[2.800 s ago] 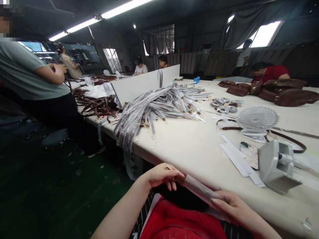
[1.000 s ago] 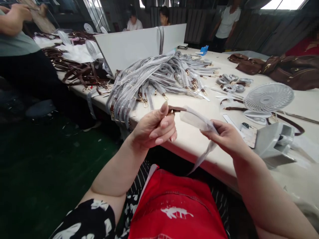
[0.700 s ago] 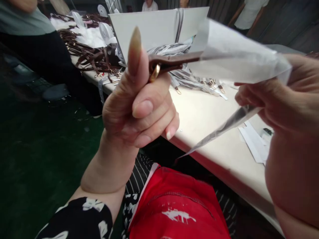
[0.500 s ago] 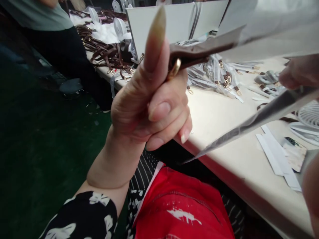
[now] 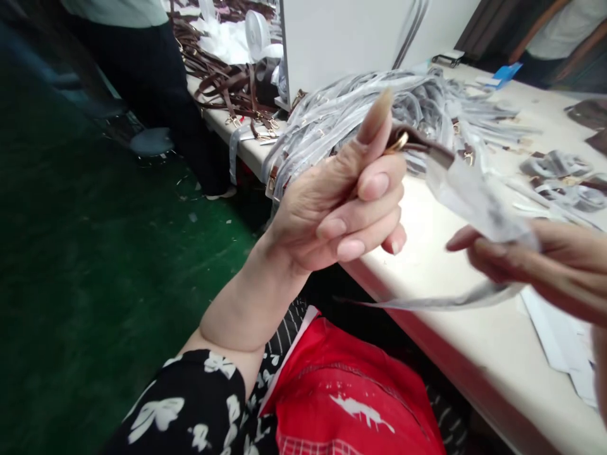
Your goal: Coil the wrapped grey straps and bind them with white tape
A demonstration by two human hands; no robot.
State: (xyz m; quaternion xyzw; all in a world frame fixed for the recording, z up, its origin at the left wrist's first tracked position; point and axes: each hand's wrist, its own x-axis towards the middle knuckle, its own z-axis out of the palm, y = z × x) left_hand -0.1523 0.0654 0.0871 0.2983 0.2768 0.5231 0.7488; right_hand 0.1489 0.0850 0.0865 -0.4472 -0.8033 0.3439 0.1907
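My left hand (image 5: 351, 202) is closed on the end of a brown leather strap (image 5: 420, 140), with a gold metal clasp (image 5: 397, 144) showing beside the thumb. Past the fingers the strap runs into a translucent whitish wrapping (image 5: 474, 196). At the right, my right hand (image 5: 535, 259) pinches this wrapping, somewhat blurred. From below the right hand a loose length of the wrapped strip (image 5: 441, 302) trails left over the table edge. The red apron (image 5: 360, 385) covers my lap under both hands.
A large pile of wrapped straps (image 5: 370, 95) lies on the white table (image 5: 455, 354) behind my left hand. Bare brown straps (image 5: 222, 88) and a white roll (image 5: 257, 35) sit farther back. One person (image 5: 156, 82) stands at left; another (image 5: 564, 38) is at far right.
My right hand has come down and left into fuller view, still holding the wrapping. My left hand appears farther right and smaller, still gripping the strap end. The view has shifted.
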